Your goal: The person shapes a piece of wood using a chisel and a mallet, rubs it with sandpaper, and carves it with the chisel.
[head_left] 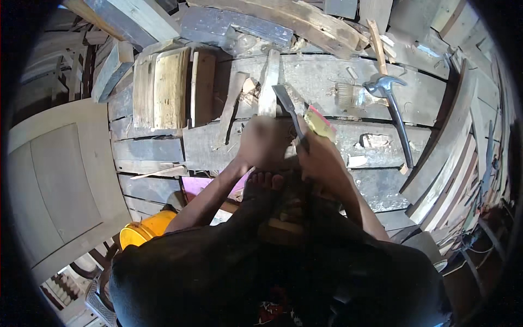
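In my right hand (321, 155) is a dark metal tool that looks like a chisel (284, 99). Its flat, widened blade points up and to the left, and its narrow neck runs down into my closed fingers. My left hand (255, 143) is close by on the left, at the near end of a narrow pale wood strip (270, 76). A blur covers the left fingers, so whether they grip the strip does not show. Just beyond my right hand lies a pink and yellow piece (320, 121). My bare toes (264, 180) show below my hands.
A claw hammer (400, 120) lies on the plank floor (305, 68) at right, beside a clear-handled brush (348, 97). Short boards (169, 90) stand at left, near a cabinet-like panel (65, 185). A yellow container (143, 230) sits lower left. Long wood strips (452, 174) line the right.
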Tool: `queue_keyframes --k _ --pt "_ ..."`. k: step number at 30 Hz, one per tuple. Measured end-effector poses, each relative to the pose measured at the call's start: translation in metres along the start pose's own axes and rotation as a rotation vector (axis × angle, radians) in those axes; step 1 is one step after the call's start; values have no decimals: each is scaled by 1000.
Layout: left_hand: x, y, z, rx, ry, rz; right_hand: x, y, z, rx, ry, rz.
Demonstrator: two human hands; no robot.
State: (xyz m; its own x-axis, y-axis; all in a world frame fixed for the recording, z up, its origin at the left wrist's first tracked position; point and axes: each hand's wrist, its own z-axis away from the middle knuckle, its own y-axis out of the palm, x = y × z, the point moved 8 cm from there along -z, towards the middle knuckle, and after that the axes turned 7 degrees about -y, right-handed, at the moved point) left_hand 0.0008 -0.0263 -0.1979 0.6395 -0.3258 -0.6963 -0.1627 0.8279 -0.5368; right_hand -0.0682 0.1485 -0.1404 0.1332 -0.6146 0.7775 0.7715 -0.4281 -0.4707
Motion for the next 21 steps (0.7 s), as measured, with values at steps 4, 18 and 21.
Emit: queue_keyframes --k 4,18,21 --pt "-20 3 4 83 -70 -66 -3 3 6 -93 -93 78" --pt "-4 -7 2 14 0 -15 4 10 11 34 -62 67" --pt "7 -10 -8 30 1 -39 -1 9 3 24 -48 37"
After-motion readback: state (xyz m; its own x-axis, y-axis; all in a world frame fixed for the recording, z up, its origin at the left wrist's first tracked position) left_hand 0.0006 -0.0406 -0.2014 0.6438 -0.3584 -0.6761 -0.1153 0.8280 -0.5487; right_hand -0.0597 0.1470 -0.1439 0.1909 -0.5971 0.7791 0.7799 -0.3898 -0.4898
